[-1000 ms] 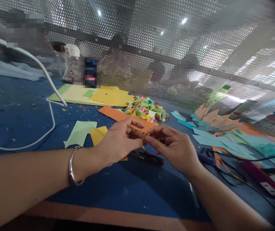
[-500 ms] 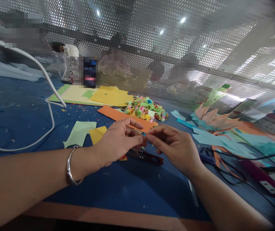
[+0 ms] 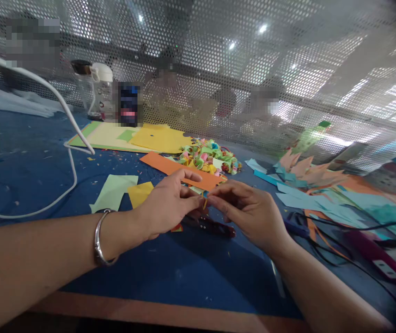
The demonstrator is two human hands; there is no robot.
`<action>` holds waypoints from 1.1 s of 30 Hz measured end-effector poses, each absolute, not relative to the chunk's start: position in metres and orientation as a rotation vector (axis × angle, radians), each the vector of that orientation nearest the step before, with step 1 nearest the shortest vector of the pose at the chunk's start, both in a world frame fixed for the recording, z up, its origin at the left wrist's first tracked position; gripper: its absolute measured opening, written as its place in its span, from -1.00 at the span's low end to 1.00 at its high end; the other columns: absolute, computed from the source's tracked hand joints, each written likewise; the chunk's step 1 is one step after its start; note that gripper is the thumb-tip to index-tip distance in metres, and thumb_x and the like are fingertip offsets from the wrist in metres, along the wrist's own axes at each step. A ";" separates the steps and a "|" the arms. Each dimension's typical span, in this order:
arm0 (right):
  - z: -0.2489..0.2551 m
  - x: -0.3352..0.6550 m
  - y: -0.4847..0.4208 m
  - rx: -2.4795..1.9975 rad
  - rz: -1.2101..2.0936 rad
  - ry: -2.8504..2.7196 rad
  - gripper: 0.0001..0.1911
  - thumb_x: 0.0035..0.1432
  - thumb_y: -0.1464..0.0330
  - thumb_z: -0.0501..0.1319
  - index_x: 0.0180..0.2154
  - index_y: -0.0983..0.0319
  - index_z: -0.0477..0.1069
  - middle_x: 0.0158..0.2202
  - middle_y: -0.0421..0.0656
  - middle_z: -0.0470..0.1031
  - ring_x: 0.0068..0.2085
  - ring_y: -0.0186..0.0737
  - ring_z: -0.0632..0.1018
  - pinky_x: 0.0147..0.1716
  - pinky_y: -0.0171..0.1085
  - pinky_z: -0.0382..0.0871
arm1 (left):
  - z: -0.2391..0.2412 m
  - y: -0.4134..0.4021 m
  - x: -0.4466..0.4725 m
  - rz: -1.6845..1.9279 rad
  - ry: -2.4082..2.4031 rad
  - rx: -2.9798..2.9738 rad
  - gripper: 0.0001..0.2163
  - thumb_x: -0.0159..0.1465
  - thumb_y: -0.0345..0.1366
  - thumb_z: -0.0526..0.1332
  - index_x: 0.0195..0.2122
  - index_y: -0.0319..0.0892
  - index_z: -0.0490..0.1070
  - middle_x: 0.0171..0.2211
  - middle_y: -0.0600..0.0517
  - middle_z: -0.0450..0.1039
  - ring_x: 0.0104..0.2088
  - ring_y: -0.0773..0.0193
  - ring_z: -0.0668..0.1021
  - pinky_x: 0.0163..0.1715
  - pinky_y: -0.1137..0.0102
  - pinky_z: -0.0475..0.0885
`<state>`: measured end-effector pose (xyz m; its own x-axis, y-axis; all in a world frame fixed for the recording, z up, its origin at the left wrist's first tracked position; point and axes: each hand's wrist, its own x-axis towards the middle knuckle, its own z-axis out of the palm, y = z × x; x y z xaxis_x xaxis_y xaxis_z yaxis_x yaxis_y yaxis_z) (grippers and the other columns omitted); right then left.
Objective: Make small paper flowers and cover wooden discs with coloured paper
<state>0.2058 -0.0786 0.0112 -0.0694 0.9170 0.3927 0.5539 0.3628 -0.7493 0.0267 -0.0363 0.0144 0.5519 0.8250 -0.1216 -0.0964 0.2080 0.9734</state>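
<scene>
Head view. Item: a narrow yellow-orange paper strip, held in the air just in front of the orange sheet, above the blue worktop. Left hand, with a metal bangle at the wrist: thumb-and-forefinger grip closed on the strip's upper end. Right hand: fingertip grip likewise closed on it, meeting the left. A dark red-handled tool lies under the hands, nearer the camera than the orange sheet; a heap of small folded coloured pieces lies just behind that sheet. Handling note: such thin paper probably wants light, even pressure, with the pinches kept close together so that any fold stays straight. Change from half a second ago: the strip was tucked between the fingertips; it now hangs below them, and both hands have barely shifted.
</scene>
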 end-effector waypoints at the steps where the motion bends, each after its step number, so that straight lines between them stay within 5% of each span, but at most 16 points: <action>1: 0.011 0.206 -0.079 -1.304 0.520 -1.747 -0.86 0.17 0.27 0.31 -0.33 0.21 0.56 -0.40 -0.19 0.55 -0.50 -0.37 0.47 -0.53 -0.36 0.39 | 0.014 -0.036 0.027 0.735 0.749 1.221 -0.68 0.25 -0.49 0.28 -0.04 -0.17 0.23 -0.53 0.14 0.47 -0.47 0.35 0.56 -0.33 0.40 0.50; 19: 0.011 0.205 -0.077 -1.378 0.572 -1.763 -0.79 0.15 0.21 0.32 -0.31 0.24 0.56 -0.41 -0.16 0.54 -0.52 -0.36 0.44 -0.55 -0.34 0.31 | 0.006 -0.032 0.020 0.702 0.681 1.596 -0.62 0.27 -0.38 0.18 0.09 -0.11 0.16 -0.45 0.09 0.49 -0.36 0.23 0.59 -0.33 0.32 0.50; 27: 0.016 0.204 -0.079 -1.418 0.829 -1.694 -0.66 0.13 0.13 0.32 -0.18 0.25 0.51 -0.49 -0.21 0.52 -0.63 -0.40 0.41 -0.68 -0.38 0.28 | 0.006 -0.028 0.017 0.673 0.571 1.657 -0.60 0.30 -0.38 0.15 0.14 -0.11 0.12 -0.44 0.11 0.45 -0.36 0.26 0.57 -0.35 0.37 0.48; 33: 0.014 0.205 -0.079 -1.401 0.984 -1.620 -0.67 0.11 0.11 0.34 -0.28 0.24 0.46 -0.53 -0.23 0.50 -0.65 -0.42 0.39 -0.73 -0.43 0.28 | 0.007 -0.028 0.017 0.636 0.555 1.642 -0.59 0.31 -0.40 0.16 0.16 -0.15 0.11 -0.45 0.11 0.47 -0.39 0.30 0.57 -0.36 0.40 0.49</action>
